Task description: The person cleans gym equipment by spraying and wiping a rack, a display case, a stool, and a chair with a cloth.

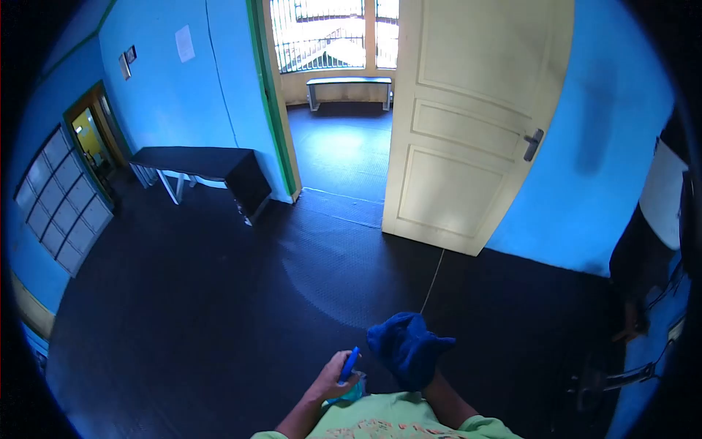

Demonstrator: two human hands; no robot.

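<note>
Low in the view, my left hand (338,374) is closed around a bottle (351,364) with a blue upper part and a teal lower part, held close to my green shirt. To its right, a dark blue cloth (409,347) hangs bunched over my right hand, which it covers. Only the wrist and forearm below the cloth show, so the fingers of that hand are hidden. The bottle and the cloth are a small distance apart.
A cream door (468,132) stands open ahead, beside a doorway with a bench (349,80) beyond. A dark table (197,161) stands against the blue wall at left, near grey lockers (66,201). Dark flooring (219,307) spreads around me. Cables hang at far right.
</note>
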